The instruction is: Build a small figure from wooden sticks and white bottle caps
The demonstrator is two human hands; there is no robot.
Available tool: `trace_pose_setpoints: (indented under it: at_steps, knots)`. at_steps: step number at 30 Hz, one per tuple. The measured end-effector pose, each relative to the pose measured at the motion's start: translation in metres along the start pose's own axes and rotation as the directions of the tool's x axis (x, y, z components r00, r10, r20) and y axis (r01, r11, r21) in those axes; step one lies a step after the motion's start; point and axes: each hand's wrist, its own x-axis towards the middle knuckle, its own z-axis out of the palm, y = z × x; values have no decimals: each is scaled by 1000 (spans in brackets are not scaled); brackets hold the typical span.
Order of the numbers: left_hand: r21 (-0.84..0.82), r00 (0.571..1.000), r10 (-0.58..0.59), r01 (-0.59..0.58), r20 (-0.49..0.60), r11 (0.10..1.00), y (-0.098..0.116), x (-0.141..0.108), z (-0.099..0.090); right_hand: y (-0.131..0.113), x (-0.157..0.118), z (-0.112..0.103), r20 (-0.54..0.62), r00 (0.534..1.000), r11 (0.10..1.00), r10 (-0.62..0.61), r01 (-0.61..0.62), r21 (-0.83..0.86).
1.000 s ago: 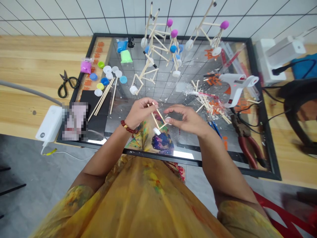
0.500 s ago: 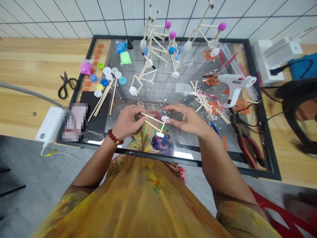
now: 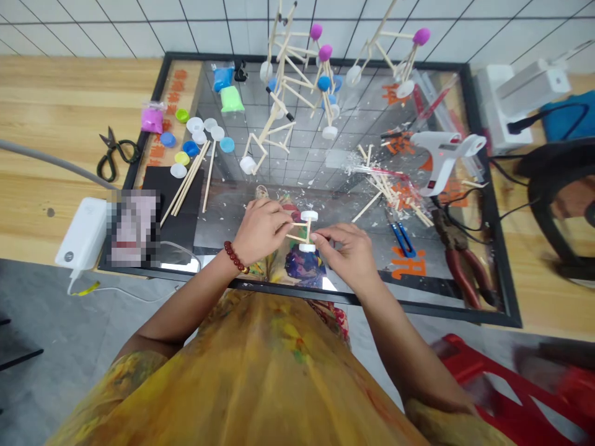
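A small frame of wooden sticks (image 3: 299, 225) with two white bottle-cap wheels is between my hands, over the glass near the front edge. One white cap (image 3: 308, 215) is at the far end of its crosswise stick, and the other cap (image 3: 307, 248) at the near end. My left hand (image 3: 264, 228) is closed on the frame's left side, its fingertips on the long sticks. At the crosswise stick, close to the near cap, my right hand (image 3: 344, 248) pinches with thumb and forefinger. The left ends of the sticks are hidden by my left fingers.
Stick models (image 3: 283, 93) with cap wheels stand at the back. A white glue gun (image 3: 444, 158), cut sticks (image 3: 388, 186), a blue-handled cutter (image 3: 402, 239) and pliers (image 3: 465, 260) lie right. Loose caps (image 3: 190, 148), long sticks (image 3: 188, 183) and black scissors (image 3: 114, 155) lie left.
The frame has turned so its cap-wheeled stick points away from me. My left hand has shifted right, and my right hand has come down to pinch near the near cap.
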Motion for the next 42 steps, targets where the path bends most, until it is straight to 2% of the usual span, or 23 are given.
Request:
trace_pose_setpoints:
  at_steps: [3,7,14,22,27,31,33,36,39,42]
  knots:
    - [-40,1000,4,-5,-24,999,2,-1,3,-3,6,7,9,1000,999,22,-21,-50]
    - [-57,999,-24,22,-35,998,6,-3,4,-5,14,8,55,997,999,49,-50,15]
    - [-55,999,-22,21,-28,998,10,-4,3,-6,15,8,61,994,994,88,-91,55]
    - [-40,996,-42,40,-75,998,12,-6,10,-3,16,7,62,997,998,52,-54,34]
    - [-25,996,-59,58,-66,998,14,-5,11,-3,18,6,75,996,999,38,-40,26]
    - [-16,994,-70,69,-83,997,12,-7,8,1,17,0,96,995,995,39,-48,92]
    - [-26,992,-82,79,-100,997,9,-9,5,7,14,-5,30,998,990,51,-54,127]
    - [-54,983,-109,103,-144,993,3,-12,1,15,8,-11,-190,981,996,44,-27,90]
    - [-96,964,-138,119,-227,988,-1,-12,-2,20,6,-13,-390,920,999,-37,29,-26]
    - [-129,943,-147,112,-298,985,-1,-10,-4,22,9,-12,-521,846,993,-114,103,-51]
